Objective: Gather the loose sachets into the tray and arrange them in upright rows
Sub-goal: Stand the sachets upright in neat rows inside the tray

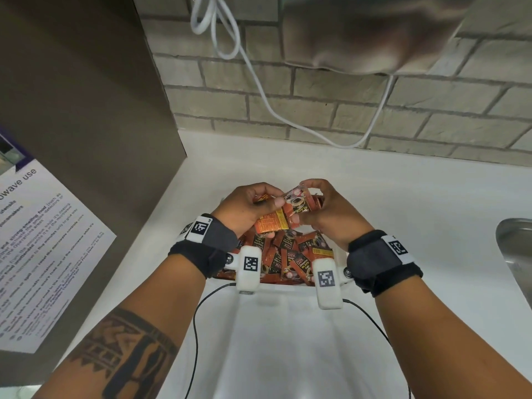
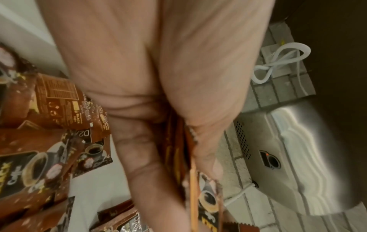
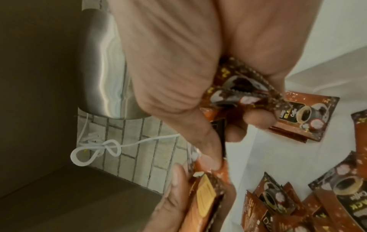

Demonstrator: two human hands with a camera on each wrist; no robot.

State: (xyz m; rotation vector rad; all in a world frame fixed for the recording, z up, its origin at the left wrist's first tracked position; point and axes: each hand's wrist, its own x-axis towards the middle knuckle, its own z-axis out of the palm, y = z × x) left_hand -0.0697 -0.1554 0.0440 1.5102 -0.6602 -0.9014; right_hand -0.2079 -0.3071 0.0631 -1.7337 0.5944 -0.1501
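Over a white tray (image 1: 288, 295) littered with loose orange-brown coffee sachets (image 1: 290, 254), both hands work on one bundle. My left hand (image 1: 267, 203) grips a stack of sachets (image 1: 272, 224), pressed between thumb and fingers in the left wrist view (image 2: 191, 175). My right hand (image 1: 313, 194) pinches a few more sachets (image 1: 298, 201) against that stack; the right wrist view shows them crumpled in its palm (image 3: 236, 89). More sachets lie flat on the white surface (image 2: 49, 149) (image 3: 301, 120). The wrist bands hide the tray's side walls.
A brown cabinet side with a printed notice (image 1: 43, 254) stands at the left. A white cable (image 1: 259, 90) hangs on the brick wall behind. A steel dispenser (image 1: 359, 33) is mounted above, and a steel sink (image 1: 515, 246) sits at the right.
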